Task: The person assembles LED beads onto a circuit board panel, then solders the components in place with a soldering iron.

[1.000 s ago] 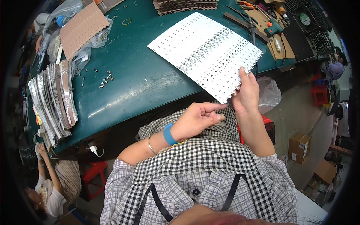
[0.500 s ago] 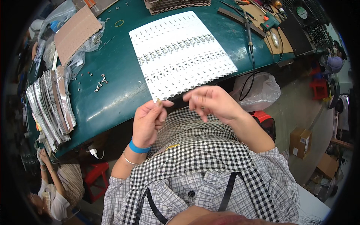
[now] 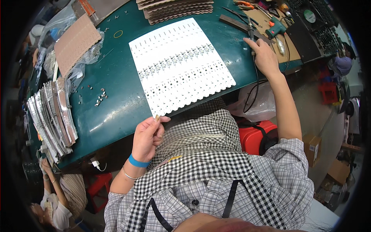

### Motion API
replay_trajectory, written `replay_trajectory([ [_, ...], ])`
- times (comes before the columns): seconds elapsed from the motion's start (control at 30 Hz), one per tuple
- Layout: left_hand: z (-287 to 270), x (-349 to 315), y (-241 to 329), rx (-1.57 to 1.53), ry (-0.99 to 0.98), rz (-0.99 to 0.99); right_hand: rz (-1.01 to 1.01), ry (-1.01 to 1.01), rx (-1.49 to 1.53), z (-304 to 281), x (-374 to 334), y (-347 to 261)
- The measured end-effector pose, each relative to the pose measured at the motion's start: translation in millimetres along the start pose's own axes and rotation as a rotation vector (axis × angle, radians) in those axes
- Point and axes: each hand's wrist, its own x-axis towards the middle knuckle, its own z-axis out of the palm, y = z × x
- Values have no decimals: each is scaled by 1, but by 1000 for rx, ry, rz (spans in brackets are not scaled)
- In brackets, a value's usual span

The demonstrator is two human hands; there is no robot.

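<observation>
At the near left edge, another person (image 3: 58,210) is partly visible below the green table (image 3: 116,91). On the left end of this table there is a row of silvery and brown strips (image 3: 52,116), placed close together, and farther away a brown board (image 3: 77,44) lies on crumpled clear plastic (image 3: 79,73). To the right of these are some small metal parts (image 3: 101,96), scattered in a loose group, and, farther, a yellow rubber band (image 3: 118,34). The left hand (image 3: 147,135), with a blue wristband (image 3: 138,161) behind it, has its thumb and finger together, clamped on the near left corner of the white board (image 3: 181,62). This board lies on the middle of the table, its wavy edge toward the person and its rows of dark marks across it. Beyond it, at the far side, stands a stack of brown boards (image 3: 176,9). Farther right, the right hand (image 3: 266,58) is at the soldering iron (image 3: 251,33), with the index finger stretched out; I cannot tell whether the fingers are closed on the handle. The black cable (image 3: 256,77) hangs down from it, in front of a clear bag (image 3: 255,98). At far right, a green tool (image 3: 276,28) lies on cardboard (image 3: 291,48).
</observation>
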Motion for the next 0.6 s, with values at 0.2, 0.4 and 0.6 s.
replay_trajectory([
  [0.2, -4, -15, 5, 125, -6, -117, -178, 228, 117, 16, 19, 21],
  [0.4, -18, -44, 15, 204, -139, -30, -156, 432, 238, 25, 49, 35],
  [0.6, -20, -50, 40, 269, 2, 311, -123, 408, 376, 25, 47, 44],
])
